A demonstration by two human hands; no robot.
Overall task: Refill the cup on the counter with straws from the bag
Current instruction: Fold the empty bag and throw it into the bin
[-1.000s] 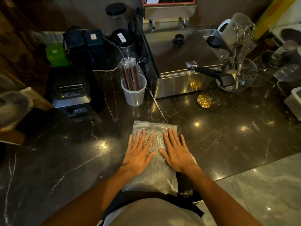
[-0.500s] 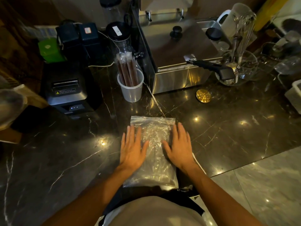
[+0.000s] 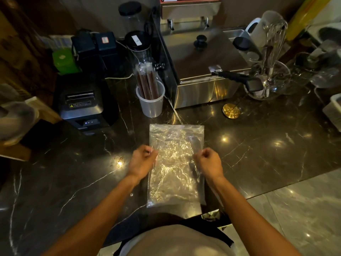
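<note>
Both hands, left hand (image 3: 142, 160) and right hand (image 3: 208, 163), pinch the side edges of the crinkled clear plastic bag (image 3: 176, 163) lying flat on the dark veined marble counter (image 3: 258, 145). Beyond the bag stands the translucent plastic cup (image 3: 151, 102) holding brown wrapped straws (image 3: 146, 80), a black receipt printer (image 3: 83, 104) left of it, a steel fryer box (image 3: 201, 71) right.

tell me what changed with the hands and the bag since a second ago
Both hands lay flat on the bag; now the left hand and right hand have slid out to its side edges and curled to pinch the plastic. The bag stays flat on the counter; the cup of straws is untouched.
</note>
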